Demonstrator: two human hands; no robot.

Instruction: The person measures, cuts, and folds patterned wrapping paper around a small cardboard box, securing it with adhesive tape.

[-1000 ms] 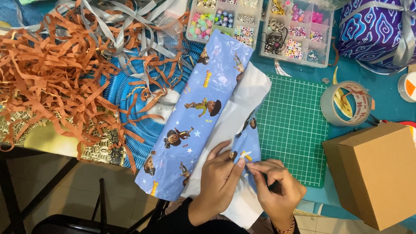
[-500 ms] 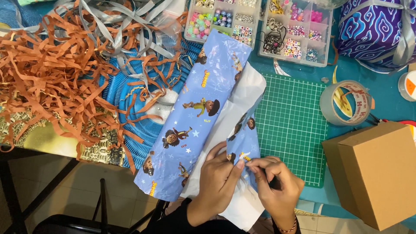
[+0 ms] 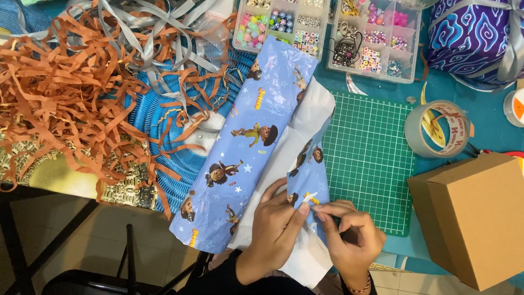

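Observation:
A long parcel wrapped in light blue cartoon-print paper [image 3: 248, 136] lies slanted across the table, its white inner side [image 3: 295, 147] showing along the open seam. My left hand [image 3: 273, 232] presses flat on the white part near the lower end. My right hand [image 3: 349, 240] pinches the blue paper flap's edge [image 3: 311, 180] at the seam, fingertips meeting the left thumb. Whether a small pale strip there is tape I cannot tell.
Green cutting mat [image 3: 368, 158] lies right of the parcel. Tape roll [image 3: 436, 130] and brown cardboard box [image 3: 475, 216] sit at right. Bead organiser trays [image 3: 327, 27] stand behind, a blue patterned wrapped object [image 3: 475, 38] top right. Orange and grey paper shreds [image 3: 71, 93] cover a blue woven mat [image 3: 158, 120].
My right hand's fingers have shifted slightly along the flap's edge at the seam. The parcel and left hand stay almost where they were.

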